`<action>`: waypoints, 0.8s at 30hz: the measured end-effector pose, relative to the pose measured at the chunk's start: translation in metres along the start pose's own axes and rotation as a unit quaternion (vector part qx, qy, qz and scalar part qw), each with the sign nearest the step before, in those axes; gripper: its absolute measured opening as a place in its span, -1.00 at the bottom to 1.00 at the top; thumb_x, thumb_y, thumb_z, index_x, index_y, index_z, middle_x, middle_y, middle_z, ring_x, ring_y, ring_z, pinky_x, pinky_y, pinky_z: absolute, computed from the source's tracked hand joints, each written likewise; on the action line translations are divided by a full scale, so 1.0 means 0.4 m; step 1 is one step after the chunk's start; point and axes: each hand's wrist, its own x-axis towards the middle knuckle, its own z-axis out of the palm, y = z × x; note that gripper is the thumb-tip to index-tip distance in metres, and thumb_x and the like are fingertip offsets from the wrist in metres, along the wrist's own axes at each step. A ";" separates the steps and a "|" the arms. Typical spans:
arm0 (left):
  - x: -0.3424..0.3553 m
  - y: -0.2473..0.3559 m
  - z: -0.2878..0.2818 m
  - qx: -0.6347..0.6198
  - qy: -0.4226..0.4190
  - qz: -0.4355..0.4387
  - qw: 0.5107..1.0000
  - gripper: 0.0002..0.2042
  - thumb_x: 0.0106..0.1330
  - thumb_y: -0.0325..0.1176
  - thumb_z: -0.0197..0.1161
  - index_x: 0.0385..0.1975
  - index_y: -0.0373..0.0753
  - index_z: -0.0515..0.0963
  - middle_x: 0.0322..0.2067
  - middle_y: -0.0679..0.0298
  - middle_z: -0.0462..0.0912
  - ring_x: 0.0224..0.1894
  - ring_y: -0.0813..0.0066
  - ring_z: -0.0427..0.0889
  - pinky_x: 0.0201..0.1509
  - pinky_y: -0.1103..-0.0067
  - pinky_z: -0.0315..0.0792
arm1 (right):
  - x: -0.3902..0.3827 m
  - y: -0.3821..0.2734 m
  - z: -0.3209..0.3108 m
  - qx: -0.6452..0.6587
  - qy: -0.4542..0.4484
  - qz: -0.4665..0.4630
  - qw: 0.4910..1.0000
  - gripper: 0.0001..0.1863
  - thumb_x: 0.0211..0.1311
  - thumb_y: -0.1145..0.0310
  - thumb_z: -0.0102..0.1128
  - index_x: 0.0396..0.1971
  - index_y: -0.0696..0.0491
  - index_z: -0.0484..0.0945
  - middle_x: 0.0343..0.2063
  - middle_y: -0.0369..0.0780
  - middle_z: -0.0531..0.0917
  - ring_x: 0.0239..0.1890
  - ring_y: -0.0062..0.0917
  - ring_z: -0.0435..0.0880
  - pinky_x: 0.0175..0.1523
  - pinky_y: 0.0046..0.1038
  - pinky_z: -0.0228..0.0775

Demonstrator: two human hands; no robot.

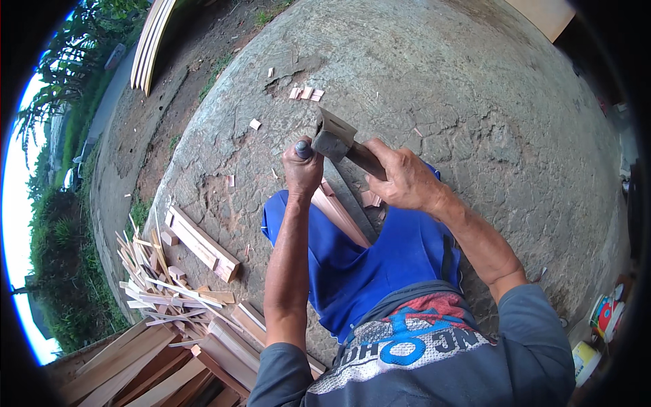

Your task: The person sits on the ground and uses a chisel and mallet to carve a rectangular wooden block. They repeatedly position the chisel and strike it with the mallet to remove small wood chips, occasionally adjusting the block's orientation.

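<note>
Our left hand [302, 173] clenches a rod-ended tool [303, 148]; our right hand [407, 178] grips the hammer [339, 142], its head beside that fist. We have the wood [340, 216] below, between our legs [400, 251].

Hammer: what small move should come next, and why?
Probably line the hammer up over the tool's exposed butt and tap it lightly. The left hand grips the tool with that end bare; the right hand holds the hammer's handle, and its head appears beside the butt. The tool's tip is hidden, so a gentle tap seems safer.
</note>
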 end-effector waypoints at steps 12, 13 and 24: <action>0.001 0.014 -0.011 -0.004 -0.011 0.026 1.000 -0.79 0.29 -0.50 0.31 -0.59 -0.29 0.48 -0.68 0.31 0.50 -0.56 0.58 0.46 -0.43 0.46 0.41 | -0.006 0.012 0.026 0.018 -0.021 0.037 0.999 -0.57 0.18 0.47 0.26 0.07 0.15 0.44 -0.35 0.11 0.72 -0.22 0.07 0.78 -0.18 -0.12 0.58; -0.004 0.018 -0.013 -0.011 -0.016 0.031 0.999 -0.84 0.29 -0.51 0.31 -0.55 -0.29 0.53 -0.64 0.30 0.56 -0.52 0.55 0.53 -0.38 0.46 0.45 | -0.004 0.014 0.028 0.018 -0.012 0.021 1.000 -0.57 0.18 0.47 0.26 0.07 0.15 0.44 -0.36 0.11 0.72 -0.23 0.07 0.78 -0.19 -0.12 0.58; -0.026 -0.063 -0.025 0.040 -0.014 0.061 0.997 -0.88 0.39 -0.34 0.35 -0.32 -0.24 0.68 -0.38 0.22 0.70 -0.33 0.29 0.66 -0.21 0.34 0.50 | 0.136 -0.061 0.027 -0.252 -0.120 -0.092 0.956 -0.63 0.23 0.41 0.28 -0.03 0.12 0.37 -0.37 0.05 0.76 -0.25 0.01 0.82 -0.18 -0.03 0.70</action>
